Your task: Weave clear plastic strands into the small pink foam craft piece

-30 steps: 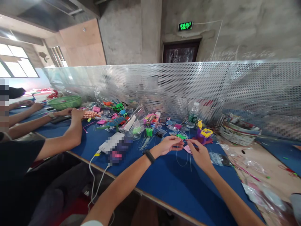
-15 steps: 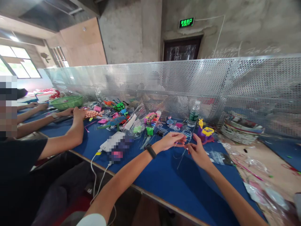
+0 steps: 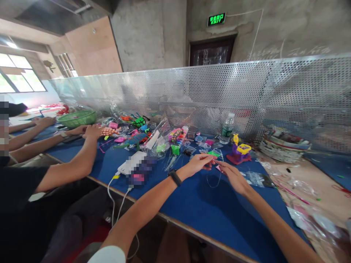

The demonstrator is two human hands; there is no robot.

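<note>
My left hand [image 3: 200, 163], with a dark band at the wrist, pinches a thin, pale wire [image 3: 214, 187] over the blue mat. My right hand [image 3: 233, 176] meets it, its fingers closed on the same wire near the left fingertips. The wire hangs in a loop below the hands, and another thin arc of it rises above them. A small pink piece [image 3: 218, 168] shows at the right fingertips; whether it is held or stuck to the wire I cannot tell. Just behind the left fingers is a bright green piece [image 3: 213, 153].
A purple and yellow clay figure [image 3: 240, 153] and a water bottle [image 3: 227, 128] stand behind my hands. To the left lie a white power bank [image 3: 132, 163] with cables, clay models and plastic bags. A co-worker's arms [image 3: 82, 157] rest farther left. A metal mesh partition [image 3: 203, 95] runs behind.
My fingertips have come closer together and the right hand has flattened. The wire's straight end pointing down has given way to a rounded loop below the hands. The view has shifted slightly.
</note>
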